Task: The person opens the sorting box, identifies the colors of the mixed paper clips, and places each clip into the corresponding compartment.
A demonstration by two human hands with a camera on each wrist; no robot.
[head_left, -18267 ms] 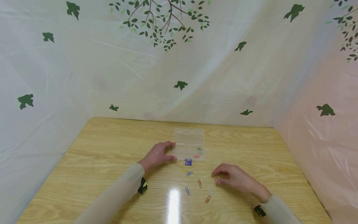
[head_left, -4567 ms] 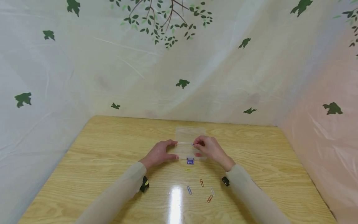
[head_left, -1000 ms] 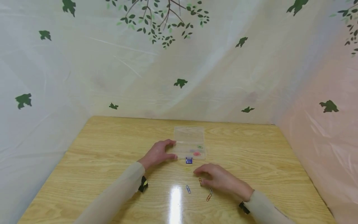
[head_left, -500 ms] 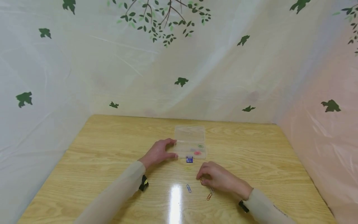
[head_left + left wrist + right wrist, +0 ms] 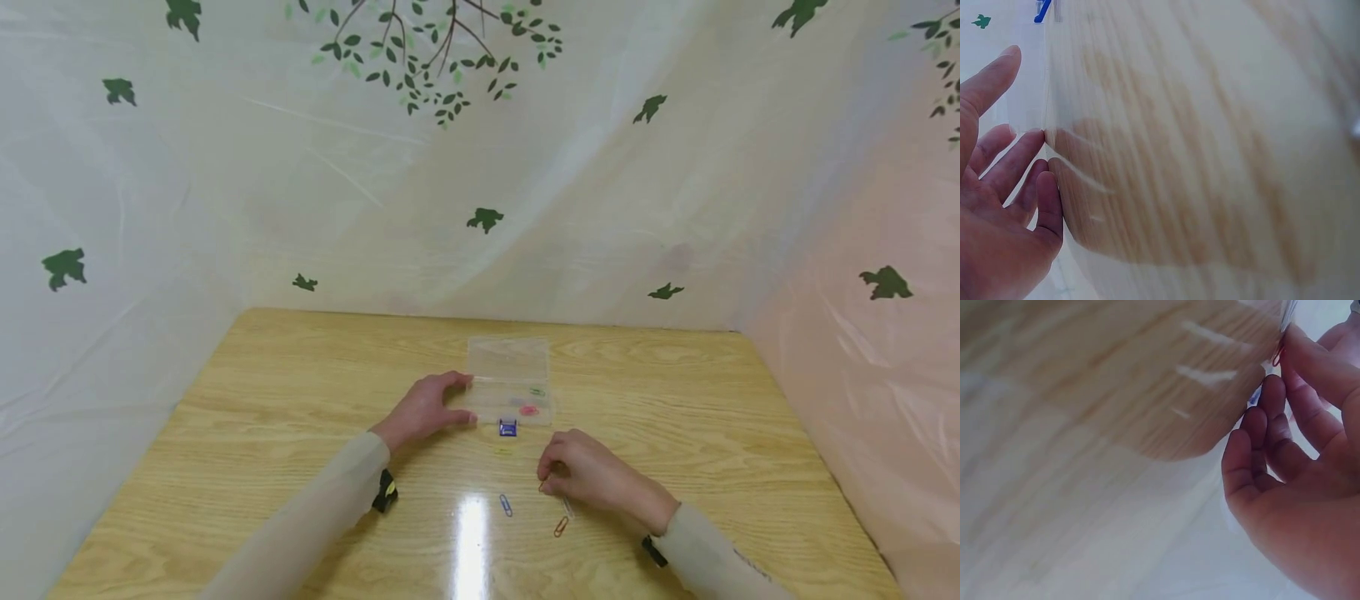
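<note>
A clear plastic box (image 5: 508, 358) lies with its lid folded back; a blue latch (image 5: 507, 427) is at its front. Inside are a green paper clip (image 5: 537, 391), pinkish-red clips (image 5: 529, 410) and a faint bluish one. My left hand (image 5: 426, 410) rests at the box's left edge, thumb and fingers spread and touching it. In front and to the right, my right hand (image 5: 588, 475) pinches a red paper clip (image 5: 1277, 357) between thumb and fingertips, close to the tabletop. Most of that clip is hidden by the fingers.
On the wooden table (image 5: 315, 358) lie a blue paper clip (image 5: 506, 505), an orange-red one (image 5: 561, 527), a white one (image 5: 567, 507) close by the right hand, and pale yellow clips (image 5: 503, 451) before the box. A leaf-patterned curtain (image 5: 360, 208) encloses the table's back and sides.
A blue clip once near the latch has left the table; the right hand held it over the box. Since then that hand came back and closed its fingertips on the red clip. Left hand stays put.
</note>
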